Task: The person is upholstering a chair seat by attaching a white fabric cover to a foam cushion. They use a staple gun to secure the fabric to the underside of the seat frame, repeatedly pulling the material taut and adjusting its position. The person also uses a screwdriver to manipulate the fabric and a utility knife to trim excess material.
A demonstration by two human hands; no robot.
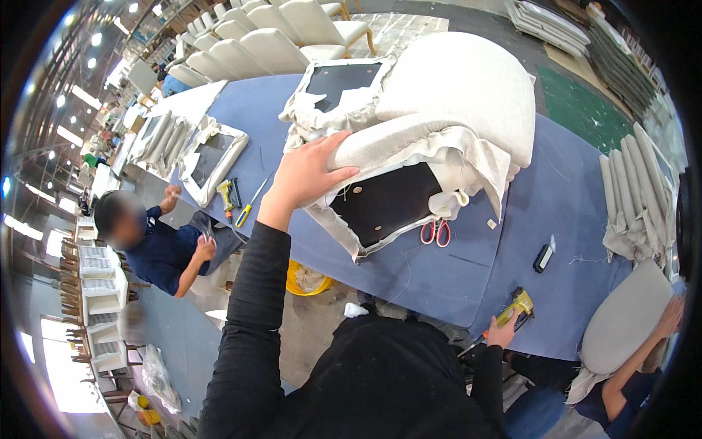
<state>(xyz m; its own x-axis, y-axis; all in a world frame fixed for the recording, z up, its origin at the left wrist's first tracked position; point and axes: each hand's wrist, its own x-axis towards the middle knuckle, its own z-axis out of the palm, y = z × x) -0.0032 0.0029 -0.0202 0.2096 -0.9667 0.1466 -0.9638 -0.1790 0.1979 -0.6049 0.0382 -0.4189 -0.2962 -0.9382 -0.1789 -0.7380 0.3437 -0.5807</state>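
My left hand (306,174) grips the near-left edge of a chair cushion (409,143) covered in off-white fabric, its thumb lying over the rim. The cushion's open underside shows a black panel (384,196), with loose fabric bunched around it. At the table's near edge, to the right, my right hand (502,333) is closed around the handle of a yellow staple gun (521,304), held apart from the cushion. Red-handled scissors (436,233) lie against the cushion's near side, their blades hidden beneath it.
Behind the cushion rest a large padded back (461,88) and another cushion (340,84). The blue table (453,278) also bears a second staple gun (229,196), a yellow screwdriver (244,216) and a black device (542,257). Co-workers sit left and right. A yellow bucket (296,287) stands below.
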